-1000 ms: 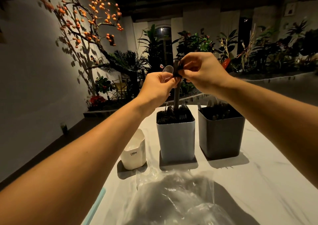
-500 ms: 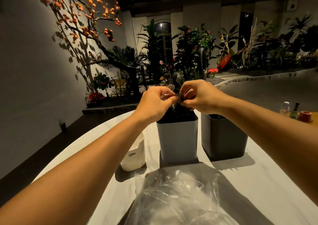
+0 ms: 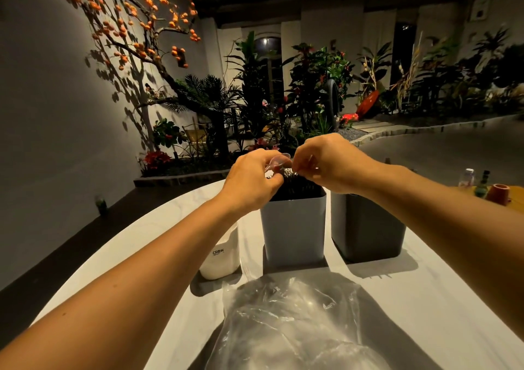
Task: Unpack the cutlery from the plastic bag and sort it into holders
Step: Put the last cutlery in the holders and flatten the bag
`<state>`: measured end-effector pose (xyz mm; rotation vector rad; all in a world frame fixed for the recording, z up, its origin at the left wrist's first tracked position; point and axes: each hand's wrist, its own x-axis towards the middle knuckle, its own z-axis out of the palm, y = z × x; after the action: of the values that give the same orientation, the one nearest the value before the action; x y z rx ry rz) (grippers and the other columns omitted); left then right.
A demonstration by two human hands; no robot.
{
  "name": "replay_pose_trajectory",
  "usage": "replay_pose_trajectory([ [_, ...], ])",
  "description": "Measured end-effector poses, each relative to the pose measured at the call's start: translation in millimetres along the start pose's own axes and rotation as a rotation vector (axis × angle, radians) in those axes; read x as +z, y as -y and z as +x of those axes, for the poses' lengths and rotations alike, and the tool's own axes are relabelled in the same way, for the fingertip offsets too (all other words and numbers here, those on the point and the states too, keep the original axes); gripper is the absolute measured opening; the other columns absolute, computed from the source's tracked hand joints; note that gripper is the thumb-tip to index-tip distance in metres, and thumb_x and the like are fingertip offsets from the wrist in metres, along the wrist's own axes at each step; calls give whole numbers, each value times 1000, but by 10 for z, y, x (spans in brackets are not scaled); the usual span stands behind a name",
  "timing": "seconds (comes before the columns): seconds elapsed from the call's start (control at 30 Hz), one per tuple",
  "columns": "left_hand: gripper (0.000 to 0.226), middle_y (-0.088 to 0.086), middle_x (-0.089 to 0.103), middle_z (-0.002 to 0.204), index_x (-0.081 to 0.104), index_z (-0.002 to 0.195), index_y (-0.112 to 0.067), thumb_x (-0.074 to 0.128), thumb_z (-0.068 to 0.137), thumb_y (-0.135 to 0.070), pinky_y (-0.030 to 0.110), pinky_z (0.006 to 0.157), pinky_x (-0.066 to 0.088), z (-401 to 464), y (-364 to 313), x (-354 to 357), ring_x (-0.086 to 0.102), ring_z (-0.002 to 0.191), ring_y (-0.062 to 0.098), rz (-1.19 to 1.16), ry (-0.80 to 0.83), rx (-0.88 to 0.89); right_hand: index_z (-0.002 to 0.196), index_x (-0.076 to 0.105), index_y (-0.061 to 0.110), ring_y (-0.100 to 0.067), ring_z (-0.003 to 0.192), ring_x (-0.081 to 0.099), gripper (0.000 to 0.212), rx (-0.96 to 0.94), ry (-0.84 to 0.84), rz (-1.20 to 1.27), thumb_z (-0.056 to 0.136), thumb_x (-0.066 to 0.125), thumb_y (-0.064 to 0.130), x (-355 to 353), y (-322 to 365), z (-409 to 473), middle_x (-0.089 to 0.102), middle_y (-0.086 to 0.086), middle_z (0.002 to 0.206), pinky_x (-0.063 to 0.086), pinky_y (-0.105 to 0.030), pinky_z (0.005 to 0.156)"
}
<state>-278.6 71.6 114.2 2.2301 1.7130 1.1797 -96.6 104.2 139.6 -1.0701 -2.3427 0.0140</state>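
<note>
My left hand [image 3: 253, 178] pinches a small clear plastic piece [image 3: 279, 161], shaped like a spoon bowl, just over the light grey holder [image 3: 293, 228]. That holder is packed with dark cutlery [image 3: 297, 185]. My right hand [image 3: 331, 163] hovers over the same holder, its fingertips pinched together at the top of a dark cutlery piece; the contact itself is hard to make out. A dark grey holder [image 3: 365, 228] stands to the right, its contents hidden by my right wrist. The crumpled clear plastic bag [image 3: 292, 321] lies nearest to me on the table.
A small white holder [image 3: 224, 253] marked CRBW stands left of the light grey one, partly behind my left forearm. The white marble table [image 3: 419, 299] curves away at its left edge. Small bottles and an orange cup [image 3: 499, 192] sit far right. Plants line the background.
Both hands came down from chest height to the rim of the light grey holder, lowering a dark cutlery piece into it. The camera tilted up slightly.
</note>
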Motion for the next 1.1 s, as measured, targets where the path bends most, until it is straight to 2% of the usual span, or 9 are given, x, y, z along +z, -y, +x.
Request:
replay_pose_trajectory([
  [0.13, 30, -1, 68, 119, 76, 109, -32, 55, 95, -15, 35, 97, 50, -79, -60, -3, 59, 115, 18, 73, 65, -36, 105, 78, 26, -13, 92, 66, 29, 68, 157, -32, 91, 62, 5, -10, 62, -66, 68, 10, 97, 56, -29, 86],
  [0.2, 34, 4, 66, 126, 72, 117, -24, 49, 96, -10, 33, 96, 47, -108, -102, -48, 59, 119, 19, -78, 92, -130, 107, 76, 26, -12, 93, 64, 31, 92, 124, -29, 91, 59, 5, -23, 99, -79, 68, 10, 101, 56, -30, 85],
  [0.27, 36, 13, 65, 116, 64, 118, -12, 43, 92, -1, 39, 79, 52, -151, -145, -128, 66, 96, 22, -380, 109, -287, 109, 74, 25, -8, 91, 63, 23, 89, 26, 65, 93, 61, 15, -43, 173, -75, 68, 9, 101, 52, -26, 78],
  [0.33, 32, 13, 58, 91, 55, 116, -8, 39, 89, 1, 28, 52, 39, -238, -161, -225, 48, 61, 17, -576, 139, -397, 111, 72, 22, -6, 84, 66, 19, 108, 14, 356, 96, 63, 26, -72, 335, -96, 70, 8, 97, 52, -23, 72],
  [0.43, 22, 9, 49, 77, 50, 107, -8, 36, 90, -6, 23, 45, 31, -412, -118, -374, 36, 55, 13, -684, 187, -424, 110, 71, 17, -10, 80, 71, 21, 107, 66, 638, 92, 68, 29, -92, 640, -127, 73, 2, 94, 57, -21, 64],
  [0.53, 18, 8, 51, 78, 51, 102, -7, 36, 92, -12, 24, 54, 35, -571, -53, -531, 42, 61, 14, -699, 191, -394, 102, 72, 11, -15, 79, 72, 12, 54, 32, 630, 91, 69, 15, 6, 910, -95, 74, -3, 90, 61, -26, 66],
  [0.63, 13, 8, 65, 100, 58, 104, -8, 50, 97, -16, 31, 76, 44, -620, 87, -618, 58, 91, 20, -450, 70, -316, 94, 73, 17, -8, 71, 68, 10, -9, -40, 393, 88, 72, 10, 164, 1045, -22, 71, 4, 80, 58, -26, 66],
  [0.73, 13, -1, 71, 101, 65, 103, -16, 70, 92, -15, 34, 87, 55, -689, 301, -741, 66, 97, 14, -221, -59, -235, 89, 66, 19, -13, 76, 65, 16, -56, -115, 243, 83, 77, 10, 385, 1152, 48, 68, 3, 81, 59, -37, 70],
  [1.1, 19, -1, 72, 95, 65, 99, -19, 79, 86, -21, 31, 81, 58, -868, 798, -664, 68, 87, 11, 14, -144, -269, 91, 67, 19, -17, 81, 66, 11, -46, -83, 204, 87, 73, 10, 1057, 1189, 246, 68, 0, 86, 60, -40, 74],
])
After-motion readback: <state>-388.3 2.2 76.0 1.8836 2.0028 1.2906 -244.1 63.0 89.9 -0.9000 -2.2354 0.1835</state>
